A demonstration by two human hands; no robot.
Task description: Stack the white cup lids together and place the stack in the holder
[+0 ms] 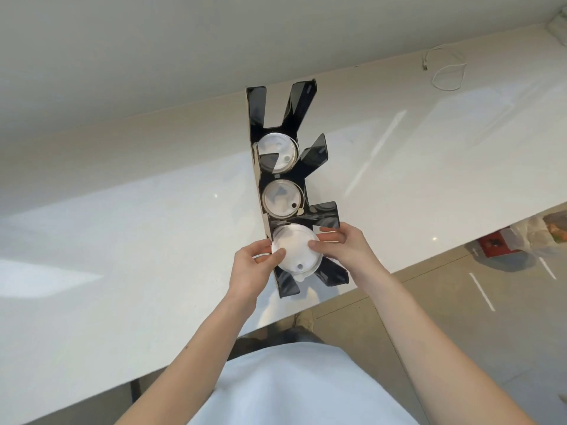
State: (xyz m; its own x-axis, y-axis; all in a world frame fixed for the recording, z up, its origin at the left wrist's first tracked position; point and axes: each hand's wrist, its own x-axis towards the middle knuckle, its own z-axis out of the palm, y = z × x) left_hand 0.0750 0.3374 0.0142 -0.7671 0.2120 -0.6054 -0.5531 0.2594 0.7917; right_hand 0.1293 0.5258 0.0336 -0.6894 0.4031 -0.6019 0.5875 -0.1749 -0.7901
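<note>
White lids between both hands

— Inspector: State of the hands?
— Observer: Both bare forearms extended forward. Left hand, fingers curled, thumb pressed atop the round white plastic cup lid. Right hand pinches the opposite rim, fingers spread.

White lids, black holder

counter: white, glossy, streaked with light | wall behind counter: plain pale | floor right of counter: beige tile
</note>
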